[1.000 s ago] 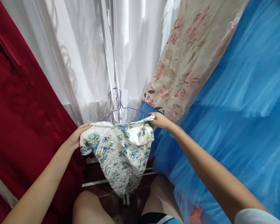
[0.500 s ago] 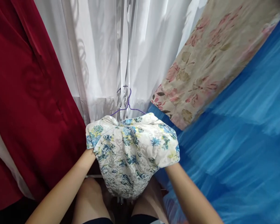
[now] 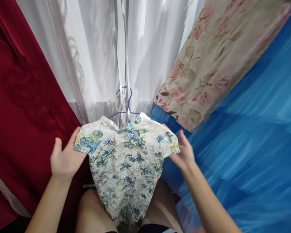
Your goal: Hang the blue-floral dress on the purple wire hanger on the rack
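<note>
A short-sleeved white dress with blue, green and yellow flowers (image 3: 127,165) hangs before me on a thin purple hanger (image 3: 128,105). Its upper part faces me and its lower end drops between my knees. My left hand (image 3: 65,158) is at the sleeve on the left, thumb raised and fingers stretched out, with the fingertips behind the sleeve cloth. At the other sleeve, my right hand (image 3: 185,153) is open too, its thumb up and its fingers partly hidden behind the fabric. Neither hand grips the cloth.
Dark red cloth (image 3: 26,106) hangs on the left. Behind the hanger are white curtains (image 3: 94,58) and narrow shiny white strips (image 3: 121,48). On the right hang a beige fabric with pink flowers (image 3: 199,71) and layered blue tulle (image 3: 252,139).
Both hands have come out from beneath the dress to the sleeves' outer edges and spread apart. The dress now hangs flatter and longer, shifted slightly left in view.
</note>
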A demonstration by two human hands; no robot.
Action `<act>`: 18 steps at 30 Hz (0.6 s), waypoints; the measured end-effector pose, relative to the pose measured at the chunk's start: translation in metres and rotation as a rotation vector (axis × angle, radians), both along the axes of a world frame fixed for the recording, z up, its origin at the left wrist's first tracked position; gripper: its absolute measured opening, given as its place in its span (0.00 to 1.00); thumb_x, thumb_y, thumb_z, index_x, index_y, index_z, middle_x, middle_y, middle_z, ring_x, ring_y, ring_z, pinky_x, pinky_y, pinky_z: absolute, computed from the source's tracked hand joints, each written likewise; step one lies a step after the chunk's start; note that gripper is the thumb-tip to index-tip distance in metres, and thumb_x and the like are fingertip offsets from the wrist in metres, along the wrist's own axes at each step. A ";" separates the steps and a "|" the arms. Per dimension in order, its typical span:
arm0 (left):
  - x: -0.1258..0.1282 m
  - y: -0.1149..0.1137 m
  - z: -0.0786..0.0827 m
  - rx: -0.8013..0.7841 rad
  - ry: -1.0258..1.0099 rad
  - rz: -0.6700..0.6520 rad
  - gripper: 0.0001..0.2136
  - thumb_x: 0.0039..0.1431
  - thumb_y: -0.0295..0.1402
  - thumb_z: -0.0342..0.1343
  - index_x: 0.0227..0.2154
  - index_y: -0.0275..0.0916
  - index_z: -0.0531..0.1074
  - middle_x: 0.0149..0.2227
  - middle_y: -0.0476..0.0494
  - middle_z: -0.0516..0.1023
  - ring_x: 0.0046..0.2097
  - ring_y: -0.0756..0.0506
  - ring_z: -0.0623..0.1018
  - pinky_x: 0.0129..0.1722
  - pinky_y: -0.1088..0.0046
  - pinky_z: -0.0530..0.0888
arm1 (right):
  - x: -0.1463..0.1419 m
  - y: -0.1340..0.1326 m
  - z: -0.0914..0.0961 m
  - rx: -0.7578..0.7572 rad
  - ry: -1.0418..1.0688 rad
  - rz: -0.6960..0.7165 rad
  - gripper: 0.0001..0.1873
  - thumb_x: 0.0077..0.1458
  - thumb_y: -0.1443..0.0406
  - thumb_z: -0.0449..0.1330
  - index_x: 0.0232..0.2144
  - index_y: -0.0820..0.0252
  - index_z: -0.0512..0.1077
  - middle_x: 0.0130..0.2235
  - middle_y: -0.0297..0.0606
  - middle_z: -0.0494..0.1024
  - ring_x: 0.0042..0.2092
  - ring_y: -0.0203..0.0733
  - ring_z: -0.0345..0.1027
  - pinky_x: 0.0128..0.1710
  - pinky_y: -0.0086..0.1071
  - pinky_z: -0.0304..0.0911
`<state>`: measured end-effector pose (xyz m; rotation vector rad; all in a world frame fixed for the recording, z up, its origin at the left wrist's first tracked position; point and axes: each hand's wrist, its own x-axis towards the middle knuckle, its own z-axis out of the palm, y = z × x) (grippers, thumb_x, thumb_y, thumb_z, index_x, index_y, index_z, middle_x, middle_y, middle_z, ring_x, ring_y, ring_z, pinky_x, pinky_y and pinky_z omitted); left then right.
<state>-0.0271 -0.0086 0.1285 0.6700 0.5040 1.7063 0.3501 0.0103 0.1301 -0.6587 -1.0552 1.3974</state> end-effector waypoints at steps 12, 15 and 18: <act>0.006 0.007 0.087 0.466 1.038 0.384 0.41 0.62 0.46 0.53 0.70 0.39 0.40 0.72 0.39 0.40 0.70 0.32 0.52 0.66 0.46 0.56 | -0.009 -0.060 0.043 -0.008 0.161 -0.158 0.25 0.58 0.64 0.59 0.58 0.45 0.70 0.55 0.35 0.77 0.50 0.49 0.76 0.50 0.41 0.73; 0.018 0.024 0.069 0.533 1.437 0.713 0.44 0.52 0.39 0.65 0.68 0.42 0.49 0.72 0.40 0.28 0.71 0.28 0.38 0.67 0.43 0.40 | -0.008 -0.097 0.016 0.003 0.226 -0.241 0.22 0.53 0.67 0.62 0.50 0.41 0.76 0.45 0.32 0.83 0.37 0.46 0.80 0.36 0.36 0.77; 0.044 0.035 0.032 0.606 1.682 0.814 0.41 0.55 0.36 0.63 0.68 0.43 0.49 0.72 0.36 0.36 0.71 0.29 0.40 0.66 0.40 0.36 | -0.019 -0.142 -0.013 -0.044 0.110 -0.058 0.12 0.51 0.65 0.65 0.39 0.45 0.79 0.30 0.34 0.84 0.23 0.43 0.76 0.21 0.31 0.72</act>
